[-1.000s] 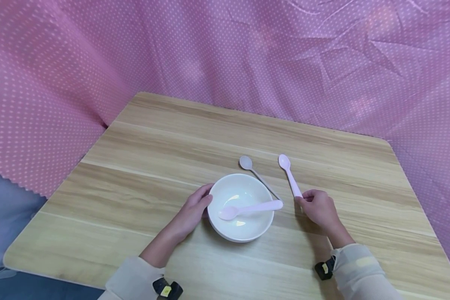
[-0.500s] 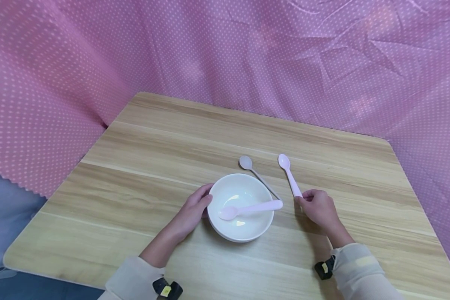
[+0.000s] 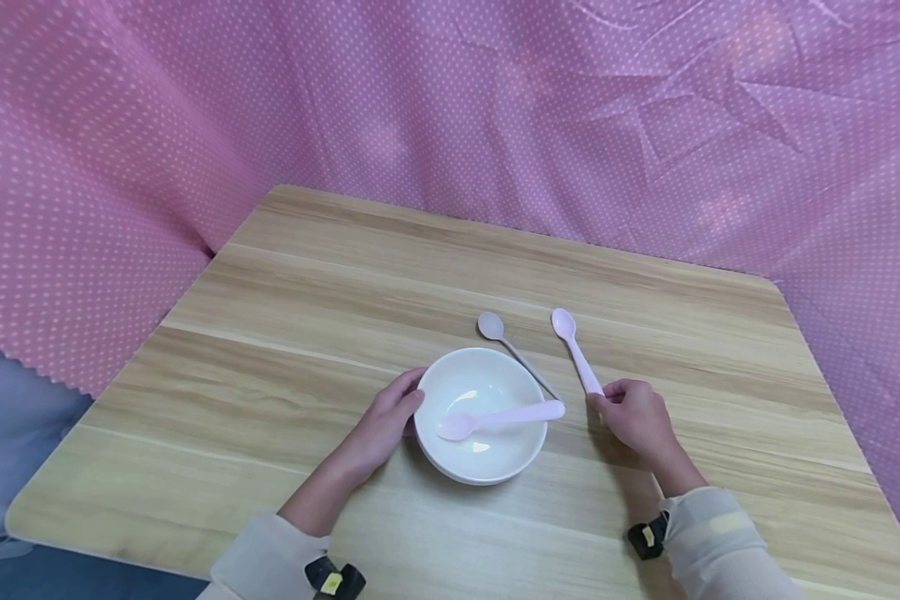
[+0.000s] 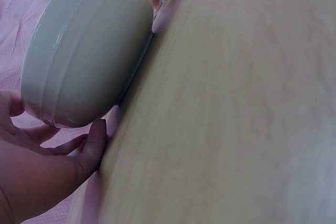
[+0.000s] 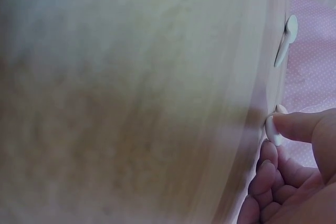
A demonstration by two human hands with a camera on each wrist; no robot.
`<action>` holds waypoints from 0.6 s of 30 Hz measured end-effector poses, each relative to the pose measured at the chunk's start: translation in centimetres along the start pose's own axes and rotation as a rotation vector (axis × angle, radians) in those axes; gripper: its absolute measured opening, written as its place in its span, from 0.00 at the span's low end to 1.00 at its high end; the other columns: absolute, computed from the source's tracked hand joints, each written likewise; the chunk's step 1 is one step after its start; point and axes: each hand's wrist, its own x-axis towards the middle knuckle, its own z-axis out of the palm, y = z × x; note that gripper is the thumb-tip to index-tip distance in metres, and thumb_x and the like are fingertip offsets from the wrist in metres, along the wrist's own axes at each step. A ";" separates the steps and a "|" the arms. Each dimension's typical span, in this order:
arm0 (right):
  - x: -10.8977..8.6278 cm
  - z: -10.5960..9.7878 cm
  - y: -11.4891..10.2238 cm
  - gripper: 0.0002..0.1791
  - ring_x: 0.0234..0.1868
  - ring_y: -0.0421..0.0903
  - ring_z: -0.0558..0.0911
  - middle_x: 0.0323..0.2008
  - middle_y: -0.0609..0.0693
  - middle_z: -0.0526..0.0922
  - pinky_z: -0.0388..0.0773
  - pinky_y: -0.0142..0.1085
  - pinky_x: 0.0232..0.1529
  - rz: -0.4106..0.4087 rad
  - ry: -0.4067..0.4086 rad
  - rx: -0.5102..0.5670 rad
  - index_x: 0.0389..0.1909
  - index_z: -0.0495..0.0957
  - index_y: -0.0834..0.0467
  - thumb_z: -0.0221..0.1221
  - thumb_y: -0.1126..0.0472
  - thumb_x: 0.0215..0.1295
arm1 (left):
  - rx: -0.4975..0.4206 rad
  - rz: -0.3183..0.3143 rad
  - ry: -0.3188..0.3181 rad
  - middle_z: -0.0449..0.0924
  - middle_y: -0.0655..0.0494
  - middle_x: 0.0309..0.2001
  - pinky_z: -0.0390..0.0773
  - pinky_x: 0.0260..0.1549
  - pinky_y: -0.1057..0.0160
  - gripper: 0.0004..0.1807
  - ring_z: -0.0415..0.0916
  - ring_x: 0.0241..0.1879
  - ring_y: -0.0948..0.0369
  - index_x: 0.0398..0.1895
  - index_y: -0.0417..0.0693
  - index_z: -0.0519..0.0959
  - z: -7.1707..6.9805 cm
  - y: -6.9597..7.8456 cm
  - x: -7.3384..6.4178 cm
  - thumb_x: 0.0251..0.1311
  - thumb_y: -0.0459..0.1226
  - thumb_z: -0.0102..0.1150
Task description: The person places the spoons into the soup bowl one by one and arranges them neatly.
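A white bowl [image 3: 450,383] stands on the table with my left hand [image 3: 378,429] gripping its left side, thumb at the rim. In the left wrist view, fingers [image 4: 95,142] of that hand curl in under the side of the bowl [image 4: 100,51]. Across the inside lies a pale pink spoon [image 3: 517,414], its handle resting over the right rim. My right hand [image 3: 636,417] pinches the handle end of a second pale pink spoon [image 3: 582,360], whose scoop points away. That handle end [image 5: 272,131] shows between thumb and fingers in the right wrist view.
Just behind the bowl, a thin greyish spoon [image 3: 491,326] lies slanted on the table, the end of its handle close to the bowl's right rim. The wooden table [image 3: 330,275] reaches back to a pink dotted curtain [image 3: 435,108].
The scoop of the spoon in my right hand has swung very slightly to the left. My left hand and the bowl stay where they were.
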 end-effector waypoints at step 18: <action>0.2 0.3 0.0 0.15 0.24 0.45 0.72 0.25 0.52 0.78 0.69 0.33 0.20 0.009 -0.028 0.024 0.38 0.79 0.64 0.59 0.54 0.63 | 0.003 0.004 0.000 0.62 0.48 0.68 0.56 0.67 0.50 0.24 0.56 0.69 0.54 0.69 0.45 0.61 0.0 -0.2 0.1 0.71 0.38 0.38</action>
